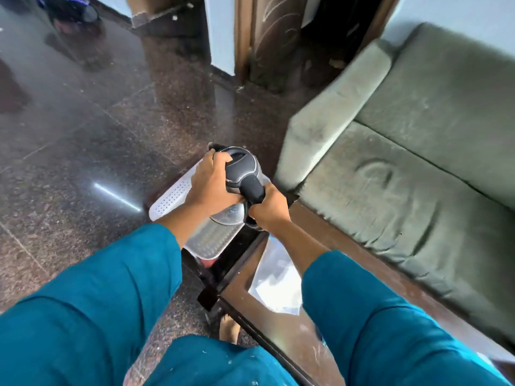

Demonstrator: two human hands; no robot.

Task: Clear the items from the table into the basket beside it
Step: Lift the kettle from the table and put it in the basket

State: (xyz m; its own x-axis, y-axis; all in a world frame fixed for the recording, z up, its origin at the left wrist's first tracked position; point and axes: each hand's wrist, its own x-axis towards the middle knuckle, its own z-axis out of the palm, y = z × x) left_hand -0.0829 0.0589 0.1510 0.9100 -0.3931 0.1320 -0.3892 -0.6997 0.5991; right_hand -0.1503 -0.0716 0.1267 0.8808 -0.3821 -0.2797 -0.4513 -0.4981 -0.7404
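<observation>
**Q:** What are the person's hands doing?

**A:** Both grip an electric kettle [239,174], steel-bodied with a dark lid and a thick black handle. The left hand [210,188] is closed over the left side of the lid and upper body, fingers curled over the top. The right hand [269,208] is wrapped tight round the black handle, which sticks out toward the person. Both arms wear teal sleeves [117,288] that fill the lower part of the view.

**Q:** Where is the kettle in relation to the basket and the table?

**A:** It is held in the air directly over a white perforated plastic basket [171,197], which sits on the floor just beyond the far end of the table. The kettle and hands hide the basket's middle; its dotted left wall and part of its near wall show. Whether the kettle's base touches the basket cannot be told.

**Q:** And the table itself?

**A:** The table [281,327] is low, with a dark frame and a glossy brown top. It runs from the lower right toward the basket. A clear plastic sheet or bag [274,280] lies on the top near the right forearm.

**Q:** What surrounds it?

**A:** A grey-green sofa [418,151] stands on the right, alongside the table. The floor [83,151] is dark polished speckled stone. A bare foot [228,328] shows beneath the table's edge.
</observation>
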